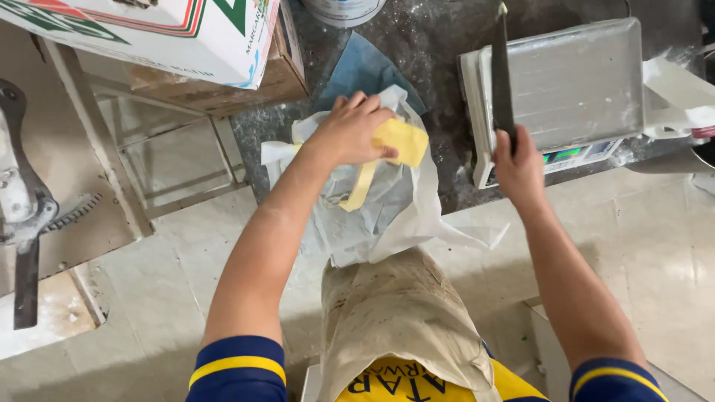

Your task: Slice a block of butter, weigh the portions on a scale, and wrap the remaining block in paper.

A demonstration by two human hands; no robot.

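While the dark stone counter [447,97] takes up the top of the view, most of the action sits at its front edge, where a crumpled sheet of white wrap [387,208] hangs over the lip. Behind it, toward the back edge, there's a blue cloth [357,67], and a steel-topped scale [566,82] sits at the right end with its display lit. A cardboard box [223,82] sits off the left corner on a frame.

On the wrap lies a yellow block [406,141], looks like butter or margarine, with a thin yellow strip [359,190] trailing off it toward the front edge. The left hand [350,134] is pressed down on the block, fingers curled over it. The right hand [518,167] is closed around a knife [500,74], blade pointing up over the scale's left side, clear of the block.

My read: the block is unwrapped and some slicing looks done, judging by the strip. Nothing's on the scale pan yet, so weighing seems left.
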